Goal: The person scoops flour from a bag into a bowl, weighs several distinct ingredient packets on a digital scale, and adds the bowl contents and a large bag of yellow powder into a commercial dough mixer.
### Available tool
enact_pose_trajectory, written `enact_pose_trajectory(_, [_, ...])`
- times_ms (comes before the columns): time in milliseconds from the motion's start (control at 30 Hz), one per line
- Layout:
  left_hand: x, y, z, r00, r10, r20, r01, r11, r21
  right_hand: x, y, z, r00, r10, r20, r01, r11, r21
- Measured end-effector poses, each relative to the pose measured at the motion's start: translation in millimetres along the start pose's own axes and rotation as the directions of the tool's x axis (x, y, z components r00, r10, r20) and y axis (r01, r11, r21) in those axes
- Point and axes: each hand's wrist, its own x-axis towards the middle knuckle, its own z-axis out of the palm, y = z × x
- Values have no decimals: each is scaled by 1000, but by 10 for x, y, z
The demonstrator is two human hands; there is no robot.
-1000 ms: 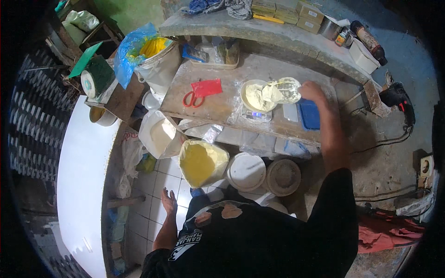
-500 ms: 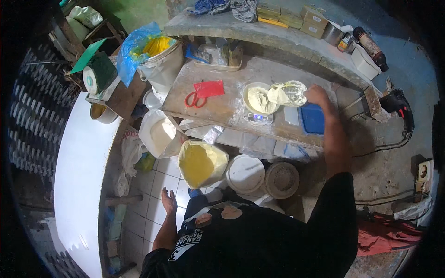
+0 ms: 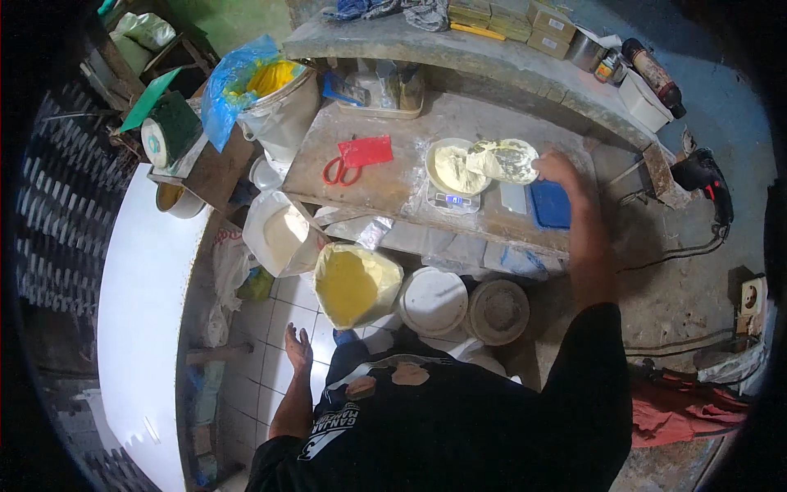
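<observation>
My right hand [image 3: 557,168] is closed round the end of a clear scoop [image 3: 520,161]. The scoop is held out over the right rim of a white bowl, its front end coated with pale yellow powder. More of this powder [image 3: 453,169] lies heaped in the bowl [image 3: 431,161], which rests on a small digital scale [image 3: 456,202] with a lit display. Low on the left, my left hand [image 3: 299,348] hangs open above the tiled floor, fingers stretched out and holding nothing. Nearest to it stands a lined bucket [image 3: 388,302] with yellow powder inside.
Red scissors [image 3: 340,172] and a red packet [image 3: 366,151] lie left on the wooden table [image 3: 393,193]. A blue lid [image 3: 549,205] is right of the scale. Two lidded tubs [image 3: 434,301] and a whitish container [image 3: 277,238] stand below the table's front edge.
Less powder sits on the scoop, and more of its clear surface shows. The scale's display has changed. My left hand stays much as it was; the whole view has shifted slightly.
</observation>
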Motion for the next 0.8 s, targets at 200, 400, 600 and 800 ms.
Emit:
enact_pose_trajectory(200, [-77, 4, -77, 999, -26, 28, 24, 998, 64, -108, 203, 107, 997, 75, -27, -63, 946, 319])
enact_pose_trajectory(400, [-94, -153, -109, 1000, 18, -19, -17, 998, 58, -189, 245, 95, 999, -16, -31, 27, 912, 409])
enact_pose_trajectory(600, [13, -86, -111, 999, 45, -6, -44, 995, 91, -115, 383, 72, 999, -13, -42, 28, 924, 381])
enact_pose_trajectory(800, [18, 9, -148, 999, 53, 13, -54, 997, 62, -126, 253, -43, 996, 42, -73, -24, 971, 237])
